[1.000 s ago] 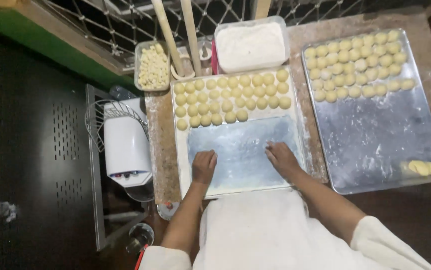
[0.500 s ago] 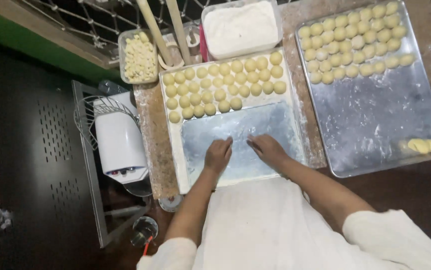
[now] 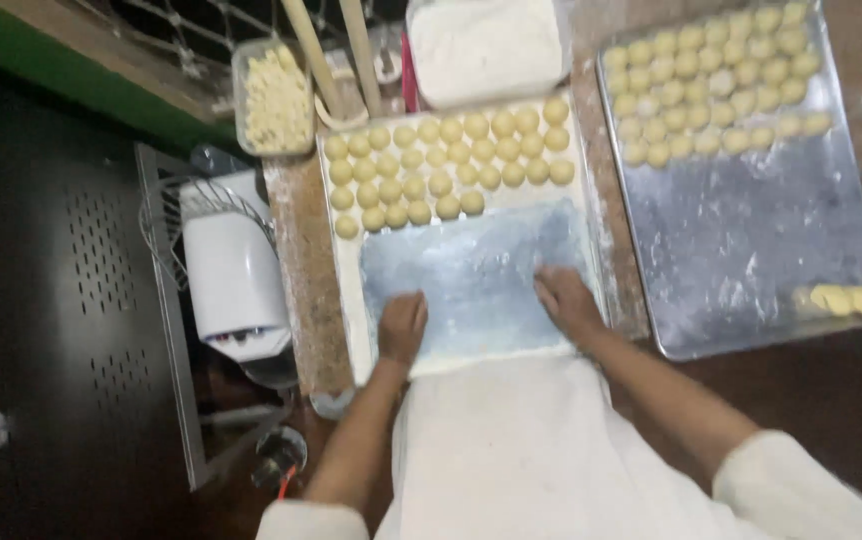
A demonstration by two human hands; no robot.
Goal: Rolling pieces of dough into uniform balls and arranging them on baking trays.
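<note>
Two hands lie flat and open on the floury tray (image 3: 471, 290), holding nothing: the left hand (image 3: 403, 326) and the right hand (image 3: 566, 298). The dough balls (image 3: 446, 165) sit in rows across the tray's far end, straight ahead of both hands and about as near to each.

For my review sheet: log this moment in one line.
left hand flat on floured tray | right hand flat on tray | dough balls behind

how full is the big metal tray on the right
Partly full. The metal tray has rows of dough balls across its far end only; the rest is bare floured metal, apart from a few pieces near one corner.
</note>
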